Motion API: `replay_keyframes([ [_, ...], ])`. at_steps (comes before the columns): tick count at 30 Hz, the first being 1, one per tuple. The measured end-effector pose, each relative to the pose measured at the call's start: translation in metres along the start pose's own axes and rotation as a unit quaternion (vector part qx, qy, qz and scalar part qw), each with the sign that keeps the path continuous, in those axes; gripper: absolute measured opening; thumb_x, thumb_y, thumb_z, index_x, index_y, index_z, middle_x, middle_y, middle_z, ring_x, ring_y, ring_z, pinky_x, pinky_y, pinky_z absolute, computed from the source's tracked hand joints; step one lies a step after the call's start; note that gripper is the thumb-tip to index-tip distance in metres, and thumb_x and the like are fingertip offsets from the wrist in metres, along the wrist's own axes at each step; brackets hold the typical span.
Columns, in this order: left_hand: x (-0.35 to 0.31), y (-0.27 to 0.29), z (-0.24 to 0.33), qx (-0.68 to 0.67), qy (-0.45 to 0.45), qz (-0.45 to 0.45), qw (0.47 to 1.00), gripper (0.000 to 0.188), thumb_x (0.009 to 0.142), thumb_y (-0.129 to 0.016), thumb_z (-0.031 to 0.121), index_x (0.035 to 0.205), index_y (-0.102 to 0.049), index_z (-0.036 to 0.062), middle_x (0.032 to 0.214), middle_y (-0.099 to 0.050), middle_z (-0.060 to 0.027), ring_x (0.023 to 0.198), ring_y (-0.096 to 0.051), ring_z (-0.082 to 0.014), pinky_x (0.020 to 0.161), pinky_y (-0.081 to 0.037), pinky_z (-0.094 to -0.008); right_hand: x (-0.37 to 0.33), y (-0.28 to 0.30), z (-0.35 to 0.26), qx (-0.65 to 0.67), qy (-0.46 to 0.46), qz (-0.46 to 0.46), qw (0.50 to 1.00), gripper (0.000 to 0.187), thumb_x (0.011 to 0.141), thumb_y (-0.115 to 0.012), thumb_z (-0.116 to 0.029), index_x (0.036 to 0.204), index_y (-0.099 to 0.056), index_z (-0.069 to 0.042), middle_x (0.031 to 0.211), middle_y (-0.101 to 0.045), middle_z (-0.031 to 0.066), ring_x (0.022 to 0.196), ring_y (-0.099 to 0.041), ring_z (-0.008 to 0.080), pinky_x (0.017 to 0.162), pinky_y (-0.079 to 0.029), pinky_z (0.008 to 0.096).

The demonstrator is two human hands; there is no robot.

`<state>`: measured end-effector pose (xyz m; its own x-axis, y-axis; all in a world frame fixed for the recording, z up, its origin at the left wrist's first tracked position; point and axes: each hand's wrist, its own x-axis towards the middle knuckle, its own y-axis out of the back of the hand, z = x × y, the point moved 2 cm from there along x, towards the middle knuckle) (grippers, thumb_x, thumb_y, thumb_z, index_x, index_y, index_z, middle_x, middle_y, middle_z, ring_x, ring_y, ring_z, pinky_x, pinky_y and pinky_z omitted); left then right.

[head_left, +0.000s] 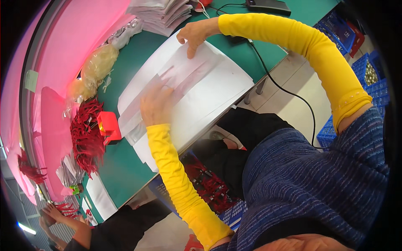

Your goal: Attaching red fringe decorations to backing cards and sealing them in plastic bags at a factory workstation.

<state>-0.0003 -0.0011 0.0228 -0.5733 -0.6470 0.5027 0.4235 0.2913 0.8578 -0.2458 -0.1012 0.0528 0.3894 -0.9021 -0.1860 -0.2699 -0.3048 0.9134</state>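
Note:
White paper sheets (226, 79) lie stacked on the green table in front of me, with thin see-through plastic sleeves (197, 69) spread on top. My left hand (157, 104) is over the near left part of the pile, smeared by motion. Beside it a pale, thin sheet (146, 94) stands tilted; whether the fingers grip it cannot be made out. At the far edge of the pile, my right hand (196, 37) rests with fingers apart and pointing down, touching the sleeves. Yellow sleeves cover both my forearms.
A red tape dispenser (109, 126) stands left of the pile, next to a bundle of dark red straps (87, 138). White packets (161, 14) are stacked at the back. A black cable (289, 92) hangs off the right edge. A co-worker's hands (56, 217) work at lower left.

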Motion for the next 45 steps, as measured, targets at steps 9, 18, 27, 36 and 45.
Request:
replay_keyframes([
  [9,-0.005,-0.004,0.003,0.013,-0.013,0.004,1.0,0.025,0.076,-0.065,0.012,0.099,-0.07,0.0199,0.11,-0.059,-0.0049,0.09,-0.051,-0.024,0.081,-0.044,-0.0311,-0.025,-0.002,0.002,0.243,-0.136,-0.08,0.957,0.068,0.066,-0.073,-0.017,0.126,-0.043,-0.005,0.106,-0.054,0.0122,0.085,-0.057,0.0215,0.063,-0.05,0.0319],
  [18,-0.018,-0.003,0.005,0.02,0.027,0.039,0.999,0.017,0.078,-0.064,0.014,0.094,-0.07,0.0146,0.104,-0.061,-0.0077,0.091,-0.055,-0.0256,0.08,-0.045,-0.0327,-0.038,-0.008,-0.043,0.682,-0.069,-0.053,0.726,0.04,0.072,-0.065,-0.01,0.109,-0.051,0.0,0.108,-0.058,0.0144,0.101,-0.059,0.0282,0.089,-0.048,0.0432],
  [27,-0.033,0.002,0.012,-0.076,0.081,0.132,0.985,0.011,0.072,-0.058,0.006,0.079,-0.066,0.0054,0.079,-0.065,-0.0126,0.072,-0.062,-0.0306,0.066,-0.05,-0.0354,0.02,-0.026,-0.14,0.627,0.065,-0.128,0.766,0.031,0.079,-0.058,-0.017,0.101,-0.059,0.005,0.1,-0.063,0.0207,0.089,-0.065,0.031,0.079,-0.054,0.0381],
  [36,-0.032,0.031,0.054,0.111,0.119,0.171,0.972,0.018,0.067,-0.064,0.013,0.084,-0.067,0.0102,0.091,-0.064,-0.009,0.072,-0.062,-0.0284,0.062,-0.049,-0.0357,0.043,-0.058,-0.169,0.512,0.07,-0.187,0.835,0.044,0.075,-0.061,-0.025,0.105,-0.057,0.007,0.093,-0.063,0.0219,0.078,-0.066,0.0266,0.07,-0.056,0.0318],
  [45,-0.063,0.031,0.025,0.139,0.283,0.132,0.94,0.025,0.072,-0.063,0.014,0.096,-0.066,0.0086,0.108,-0.059,-0.0152,0.084,-0.06,-0.0337,0.074,-0.049,-0.0385,0.036,-0.059,-0.172,0.263,0.259,-0.098,0.924,0.033,0.086,-0.053,-0.029,0.103,-0.057,-0.001,0.099,-0.059,0.0132,0.09,-0.062,0.0227,0.073,-0.052,0.032],
])
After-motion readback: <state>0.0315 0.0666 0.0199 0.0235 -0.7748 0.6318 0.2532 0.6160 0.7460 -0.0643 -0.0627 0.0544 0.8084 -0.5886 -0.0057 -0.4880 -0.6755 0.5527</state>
